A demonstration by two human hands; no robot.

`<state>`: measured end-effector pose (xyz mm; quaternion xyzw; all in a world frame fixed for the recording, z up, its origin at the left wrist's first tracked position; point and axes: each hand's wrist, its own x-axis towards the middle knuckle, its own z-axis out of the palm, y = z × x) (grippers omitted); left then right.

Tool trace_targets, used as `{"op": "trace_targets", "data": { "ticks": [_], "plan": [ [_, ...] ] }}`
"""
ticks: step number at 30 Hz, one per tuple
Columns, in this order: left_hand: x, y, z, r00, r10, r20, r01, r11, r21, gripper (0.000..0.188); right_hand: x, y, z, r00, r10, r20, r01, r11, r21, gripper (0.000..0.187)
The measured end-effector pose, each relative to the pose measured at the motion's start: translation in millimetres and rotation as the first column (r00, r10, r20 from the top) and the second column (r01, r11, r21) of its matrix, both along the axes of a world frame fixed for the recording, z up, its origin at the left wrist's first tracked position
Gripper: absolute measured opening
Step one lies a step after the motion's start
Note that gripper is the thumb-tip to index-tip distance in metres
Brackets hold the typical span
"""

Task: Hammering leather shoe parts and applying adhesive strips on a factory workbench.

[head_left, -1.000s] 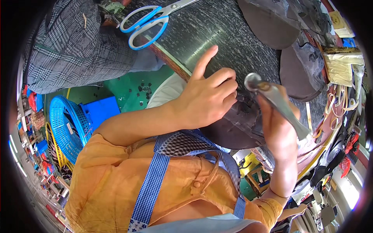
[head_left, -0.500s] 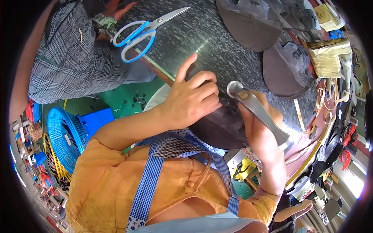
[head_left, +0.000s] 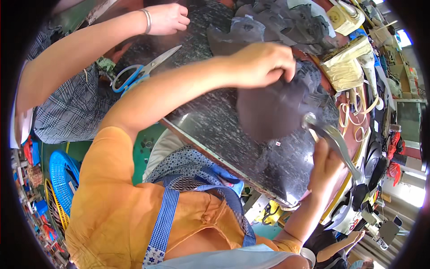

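My left hand is stretched over the dark speckled tabletop, its fingers closed on the upper edge of a dark brown, round-edged sheet piece, which is blurred by motion. My right hand grips a hammer just right of that piece. The hammer's metal head has a round face and a long curved tail; its handle is hidden by my hand. Beyond my left hand lies a heap of similar dark pieces. Blue-handled scissors rest on the table, partly behind my left forearm.
At upper left another person's hand with a bracelet reaches over the table. Cream strips and a tape-wrapped block lie along the right side. Blue baskets stand at lower left.
My left hand has moved up and right and now holds the dark piece, which has shifted away from me. My right hand with the hammer has moved right and nearer. The other person's hand has appeared.
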<state>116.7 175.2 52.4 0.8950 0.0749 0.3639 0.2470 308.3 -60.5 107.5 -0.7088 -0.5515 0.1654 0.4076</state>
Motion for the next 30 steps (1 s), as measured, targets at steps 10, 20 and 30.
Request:
{"op": "trace_targets", "data": {
  "ticks": [10,20,30],
  "plan": [
    [-38,91,12,0.875,0.445,-0.193,-0.464,0.884,-0.066,0.021,-8,41,-35,0.928,0.144,0.344,-0.035,0.952,-0.304,0.021],
    [-86,-82,56,0.873,-0.469,-0.133,0.177,0.559,-0.81,0.029,3,28,-2,0.853,0.052,0.52,-0.084,0.996,0.038,0.02],
    [-58,-80,-15,0.832,-0.345,-0.435,0.127,0.881,-0.455,0.021,-93,-23,-26,0.848,0.457,0.269,-0.431,0.889,-0.154,0.022]
  ]
}}
